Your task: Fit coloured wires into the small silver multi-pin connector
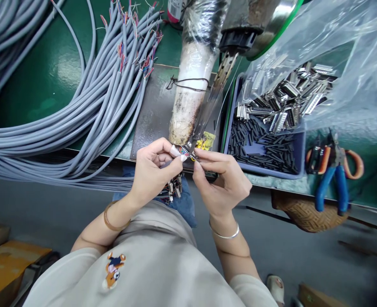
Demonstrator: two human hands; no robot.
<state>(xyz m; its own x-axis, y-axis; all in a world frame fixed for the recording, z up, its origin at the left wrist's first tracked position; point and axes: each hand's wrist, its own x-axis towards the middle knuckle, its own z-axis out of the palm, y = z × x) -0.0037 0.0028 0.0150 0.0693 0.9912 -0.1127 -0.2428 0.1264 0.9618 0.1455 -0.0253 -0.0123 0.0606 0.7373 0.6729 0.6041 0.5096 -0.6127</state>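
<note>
At the edge of the green bench (47,81), in the head view, my two hands meet right in front of my tummy. My left hand (151,172) is pinched shut on a little metal plug (185,151) with tiny coloured wires (183,149) going into it — one fingertip wears a white cap. A few more plugs (174,187) hang just under that hand. My right hand (225,181) pinches the other side of the same plug with finger and thumb. The plug sits just below the tip of the hot tool (207,106), very near it.

I think the good way is to hold the plug still and keep my fingers off the hot part — slow and steady. I should look at each wire colour. The blue tray (298,147) of black tubes (265,145) is near my right hand, and the grey cables (89,106) lie to my left.
</note>
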